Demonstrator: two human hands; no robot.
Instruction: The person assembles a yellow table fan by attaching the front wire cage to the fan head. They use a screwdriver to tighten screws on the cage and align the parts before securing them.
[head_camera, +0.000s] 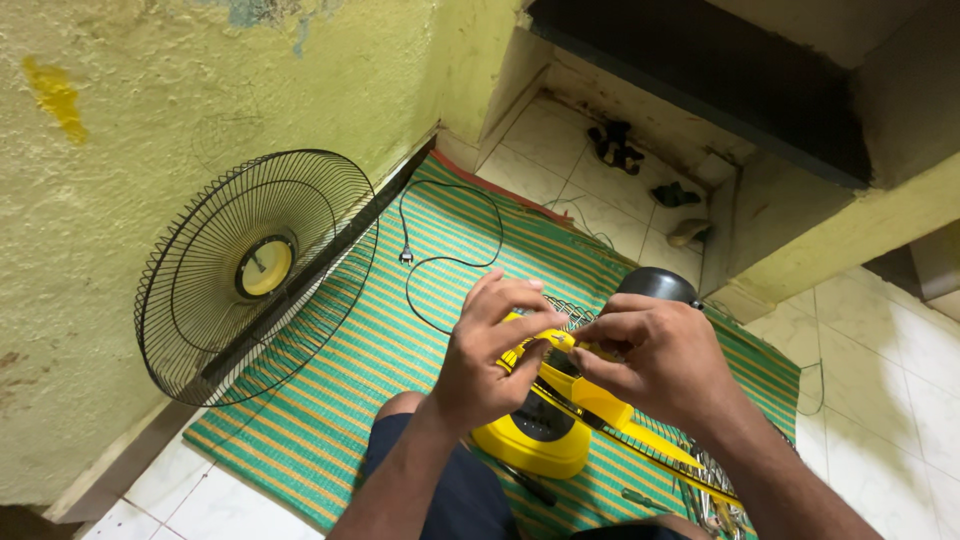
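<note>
Both hands' grip (565, 345) pinching yellow fan part (545, 343), between fingertips

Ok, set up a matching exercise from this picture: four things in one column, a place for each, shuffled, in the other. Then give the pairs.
Things:
1. black wire fan guard
2. power plug
3. yellow fan base
4. yellow fan part

Places:
A. standing on the striped mat in front of the person's knee
B. pinched between the left hand and the right hand
C. leaning against the yellow wall
D. lying on the mat at the end of the black cord

Pairs: 1-C, 2-D, 3-A, 4-B
</note>
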